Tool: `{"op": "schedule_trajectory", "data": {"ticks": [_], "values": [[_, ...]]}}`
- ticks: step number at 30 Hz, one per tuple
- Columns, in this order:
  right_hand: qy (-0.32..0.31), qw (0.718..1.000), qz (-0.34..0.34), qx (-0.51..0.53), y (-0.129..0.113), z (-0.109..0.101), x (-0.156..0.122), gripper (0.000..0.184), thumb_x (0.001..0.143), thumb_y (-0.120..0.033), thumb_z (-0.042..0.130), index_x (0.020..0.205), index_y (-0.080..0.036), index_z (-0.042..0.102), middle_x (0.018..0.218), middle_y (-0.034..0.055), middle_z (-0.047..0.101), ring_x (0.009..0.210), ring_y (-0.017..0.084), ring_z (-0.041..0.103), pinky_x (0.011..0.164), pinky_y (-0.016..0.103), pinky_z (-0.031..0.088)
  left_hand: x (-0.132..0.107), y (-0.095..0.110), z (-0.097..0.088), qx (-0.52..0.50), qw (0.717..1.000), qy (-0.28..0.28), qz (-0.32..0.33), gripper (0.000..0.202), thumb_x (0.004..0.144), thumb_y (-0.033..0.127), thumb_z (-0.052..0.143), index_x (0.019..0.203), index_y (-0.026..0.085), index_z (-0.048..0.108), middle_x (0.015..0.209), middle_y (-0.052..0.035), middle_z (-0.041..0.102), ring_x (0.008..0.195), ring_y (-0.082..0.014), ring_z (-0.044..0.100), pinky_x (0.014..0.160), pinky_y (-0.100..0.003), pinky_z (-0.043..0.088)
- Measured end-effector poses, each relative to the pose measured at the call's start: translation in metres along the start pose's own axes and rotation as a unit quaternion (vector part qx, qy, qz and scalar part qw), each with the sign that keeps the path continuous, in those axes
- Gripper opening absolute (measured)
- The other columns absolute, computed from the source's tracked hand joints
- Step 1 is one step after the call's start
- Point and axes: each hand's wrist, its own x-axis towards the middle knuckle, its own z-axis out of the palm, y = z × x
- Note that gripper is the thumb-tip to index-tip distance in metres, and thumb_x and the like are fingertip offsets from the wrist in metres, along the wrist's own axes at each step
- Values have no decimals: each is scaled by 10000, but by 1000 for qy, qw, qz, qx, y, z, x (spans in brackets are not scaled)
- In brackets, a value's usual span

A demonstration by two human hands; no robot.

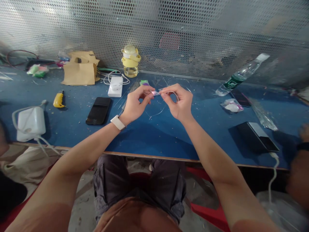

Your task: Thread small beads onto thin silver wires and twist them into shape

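My left hand [135,102] and my right hand [178,100] meet above the blue table [154,135], fingertips pinched together. Between them sits a small pink and clear piece [155,92]. A thin clear wire or strand [156,113] loops down from the fingers toward the tabletop. My left hand pinches the small piece from the left; my right hand pinches the strand at its right end. A white watch band circles my left wrist.
A black phone [98,110], white charger [116,86], yellow cutter [58,100], white power adapter [31,124], paper bag [80,69] and yellow bottle [130,61] lie left and behind. A plastic water bottle [238,77], small bag [231,105] and black box [257,137] lie right. Other people sit at both edges.
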Motion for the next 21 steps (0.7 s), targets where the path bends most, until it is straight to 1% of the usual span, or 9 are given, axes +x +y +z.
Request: {"op": "schedule_trajectory", "data": {"ticks": [5, 8, 12, 14, 17, 21], "values": [[-2, 1000, -10, 5, -1, 0, 0, 172, 1082, -465, 770, 1039, -310, 833, 1000, -4, 848, 861, 184, 755, 810, 388, 621, -1, 4, 2, -20, 1000, 12, 14, 354, 1192, 528, 556, 1199, 248, 772, 934, -20, 785, 693, -94, 730, 693, -258, 621], [-2, 1000, -14, 4, 0, -1, 0, 135, 1080, -429, 775, 1052, -313, 837, 1005, -7, 851, 867, 182, 760, 811, 385, 617, 0, 3, 1, -7, 999, 26, 17, 381, 1170, 570, 588, 1200, 252, 795, 922, -23, 792, 691, -100, 727, 690, -263, 624], [0, 1000, -26, 1, -1, -1, 0, 116, 1078, -403, 778, 1051, -308, 839, 1006, -7, 861, 871, 181, 769, 807, 377, 620, 1, 3, -4, 48, 998, 33, 33, 347, 1152, 530, 645, 1212, 253, 846, 980, -50, 846, 873, -154, 792, 830, -319, 666], [1, 1000, -29, -3, -1, -1, 0, 126, 1079, -410, 774, 1050, -306, 838, 1005, -5, 863, 876, 184, 772, 801, 377, 621, 1, 4, -6, 67, 997, 35, 34, 322, 1152, 491, 657, 1228, 256, 864, 995, -56, 864, 940, -170, 805, 867, -334, 664], [7, 1000, -24, -6, -1, -1, 0, 162, 1084, -448, 762, 1047, -309, 836, 1007, 2, 861, 879, 193, 770, 801, 388, 622, 2, 7, -7, 68, 997, 30, 25, 284, 1144, 446, 679, 1227, 257, 874, 978, -51, 877, 938, -172, 813, 860, -334, 654], [4, 1000, -7, 1, 0, -2, 0, 203, 1084, -494, 753, 1046, -316, 843, 1017, 7, 861, 898, 203, 764, 808, 397, 623, 2, 10, -6, 48, 999, 16, 2, 253, 1125, 422, 706, 1159, 236, 874, 948, -45, 881, 863, -156, 807, 792, -305, 644]]}}
